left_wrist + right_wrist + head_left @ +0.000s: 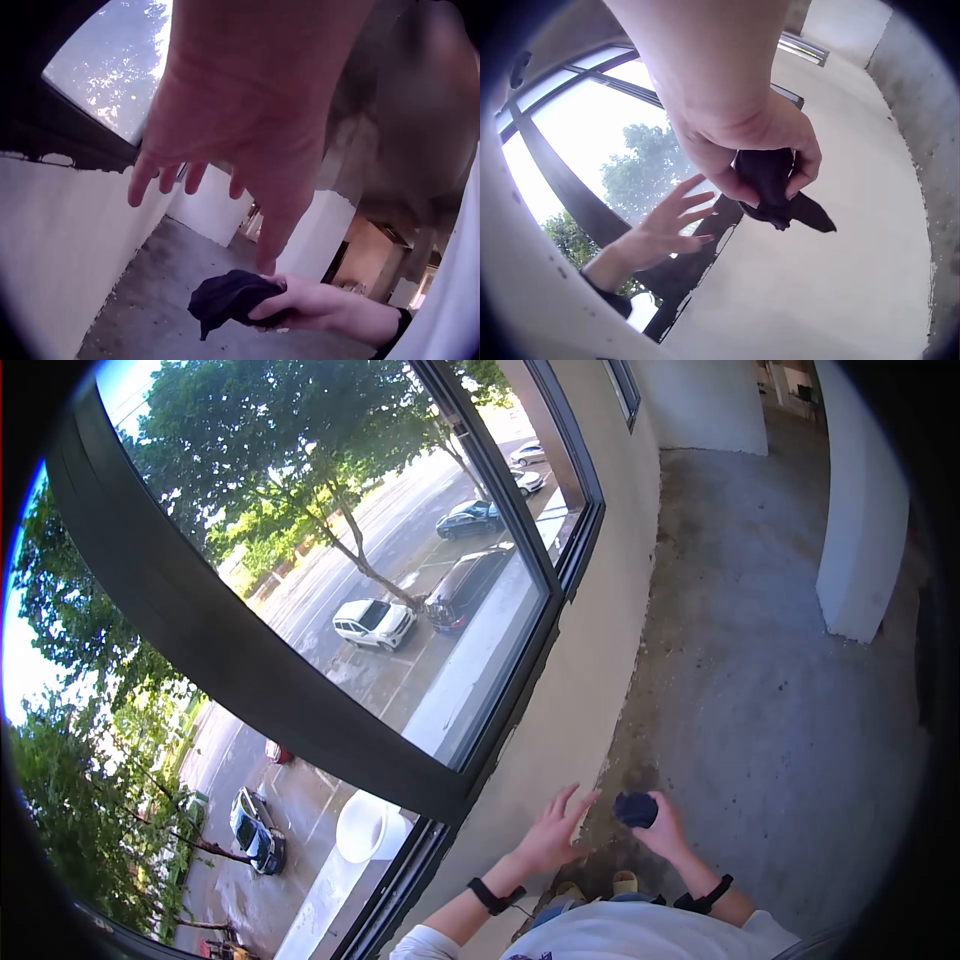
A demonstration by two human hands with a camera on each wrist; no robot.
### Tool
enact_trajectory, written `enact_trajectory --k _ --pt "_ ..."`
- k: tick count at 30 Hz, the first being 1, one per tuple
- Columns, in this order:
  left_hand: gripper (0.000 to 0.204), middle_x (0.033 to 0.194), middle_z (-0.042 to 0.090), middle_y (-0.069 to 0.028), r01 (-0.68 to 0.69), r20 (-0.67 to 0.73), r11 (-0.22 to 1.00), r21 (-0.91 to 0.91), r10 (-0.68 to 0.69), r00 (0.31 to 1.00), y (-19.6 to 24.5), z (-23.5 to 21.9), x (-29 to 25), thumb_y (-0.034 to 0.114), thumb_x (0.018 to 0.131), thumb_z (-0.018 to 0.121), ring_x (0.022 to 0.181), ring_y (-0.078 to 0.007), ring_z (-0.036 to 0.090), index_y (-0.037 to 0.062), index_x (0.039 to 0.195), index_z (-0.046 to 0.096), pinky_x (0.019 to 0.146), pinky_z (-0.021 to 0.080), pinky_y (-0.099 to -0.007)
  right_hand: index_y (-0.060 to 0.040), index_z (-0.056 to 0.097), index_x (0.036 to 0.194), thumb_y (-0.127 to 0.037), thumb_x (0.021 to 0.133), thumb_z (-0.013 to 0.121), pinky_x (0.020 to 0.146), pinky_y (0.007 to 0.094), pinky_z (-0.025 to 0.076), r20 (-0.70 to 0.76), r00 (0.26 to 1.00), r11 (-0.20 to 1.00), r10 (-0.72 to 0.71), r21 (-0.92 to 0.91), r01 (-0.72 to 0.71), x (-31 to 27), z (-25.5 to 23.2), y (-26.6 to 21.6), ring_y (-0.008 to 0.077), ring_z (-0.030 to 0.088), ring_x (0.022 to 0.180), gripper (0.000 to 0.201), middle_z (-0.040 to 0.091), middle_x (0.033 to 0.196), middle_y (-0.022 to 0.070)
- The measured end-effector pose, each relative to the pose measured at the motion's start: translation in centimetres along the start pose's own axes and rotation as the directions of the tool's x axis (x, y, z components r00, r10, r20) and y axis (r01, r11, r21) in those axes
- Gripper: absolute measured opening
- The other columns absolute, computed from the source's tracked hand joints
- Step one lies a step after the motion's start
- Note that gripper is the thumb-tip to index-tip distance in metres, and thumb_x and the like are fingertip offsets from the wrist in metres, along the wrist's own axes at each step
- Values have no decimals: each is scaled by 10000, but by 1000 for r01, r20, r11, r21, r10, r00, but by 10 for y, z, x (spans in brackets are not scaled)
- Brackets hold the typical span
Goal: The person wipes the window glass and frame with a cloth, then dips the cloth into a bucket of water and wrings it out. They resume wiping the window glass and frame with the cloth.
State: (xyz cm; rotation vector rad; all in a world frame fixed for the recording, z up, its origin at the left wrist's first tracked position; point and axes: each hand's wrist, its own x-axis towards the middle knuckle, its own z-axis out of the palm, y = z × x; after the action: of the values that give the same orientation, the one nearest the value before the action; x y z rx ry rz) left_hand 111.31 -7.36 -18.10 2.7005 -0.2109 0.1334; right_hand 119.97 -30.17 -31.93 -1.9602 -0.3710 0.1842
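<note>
A dark, crumpled cloth (pixel 636 810) is gripped by my right hand (pixel 664 834), and in the right wrist view the thumb and fingers pinch the cloth (pixel 765 176) with one loose corner sticking out. My left hand (pixel 550 838) is held up to the left of it, fingers spread and holding nothing. In the left wrist view the left hand (pixel 240 120) hangs above the cloth (pixel 232 300), its fingers apart. A gap separates the left hand from the cloth in the head view.
A dark-framed window (pixel 500 730) stands at the left, with a white bucket (pixel 366 828) on the ledge outside. Below it runs a pale wall (pixel 575 690). Concrete floor (pixel 740 660) stretches ahead, and a white pillar (pixel 862 530) rises at the right.
</note>
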Motion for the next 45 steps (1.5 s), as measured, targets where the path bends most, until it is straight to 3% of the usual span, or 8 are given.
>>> enact_trajectory --k 4,6,9,18,21,33,38,45 --pt "814 1396 537 -186 -86 -33 990 115 90 995 -8 84 36 259 759 863 1327 -371 511 124 1457 467 1140 413 -453 -37 568 1282 -126 645 880 1000 406 507 106 992 996 -65 74 57 -10 -15 -16 307 648 1151 716 661 1199 174" --pt "733 1413 532 -168 221 347 812 -540 -24 937 -30 122 49 112 759 819 1347 -333 515 105 1422 507 1125 426 -432 -41 563 1292 -134 660 865 997 433 507 70 997 974 -24 228 7 -10 -20 -21 346 643 1141 707 650 1187 183" --pt "718 1369 561 -144 201 260 499 -843 50 964 -35 148 66 19 751 781 1301 -308 548 81 1414 514 1112 432 -413 -39 553 1313 -154 684 873 1018 427 492 22 999 967 49 248 -53 0 -32 -26 341 613 1189 715 614 1244 202" --pt "636 1310 559 -136 -95 -88 675 -732 45 995 -44 99 181 -116 661 606 1283 -327 519 100 1256 662 1111 433 -422 -49 470 1450 -157 825 772 1111 459 448 153 975 987 161 -10 -162 113 -54 14 401 530 1284 703 478 1388 211" --pt "589 1360 510 -142 -77 -151 725 -684 -38 988 -41 104 212 -68 714 656 1316 -341 476 126 1271 657 1144 379 -443 -36 555 1333 -214 883 479 1044 548 508 556 765 149 323 769 -622 166 -71 -20 380 607 1194 490 559 1326 174" --pt "534 1515 448 -140 -122 -202 848 -516 18 979 -41 93 251 85 768 666 1455 -419 352 122 1297 604 1213 264 -516 -21 600 1220 -608 914 472 1084 485 449 789 586 -144 186 612 -778 291 -6 19 404 617 1192 674 614 1321 292" --pt "477 1467 518 -146 34 -294 802 -597 -257 921 -60 118 253 46 811 627 1402 -360 450 80 1287 610 1179 338 -476 -153 647 1036 -370 913 622 850 398 553 732 609 -41 305 649 -760 311 19 37 215 659 929 251 674 985 30" --pt "344 1440 557 -155 323 -331 690 -647 -636 697 -9 166 275 34 907 620 1412 -315 468 58 1251 632 1208 299 -453 -97 557 1082 -343 929 605 994 478 538 952 257 -269 168 295 -917 322 10 47 368 629 1101 294 626 1101 133"
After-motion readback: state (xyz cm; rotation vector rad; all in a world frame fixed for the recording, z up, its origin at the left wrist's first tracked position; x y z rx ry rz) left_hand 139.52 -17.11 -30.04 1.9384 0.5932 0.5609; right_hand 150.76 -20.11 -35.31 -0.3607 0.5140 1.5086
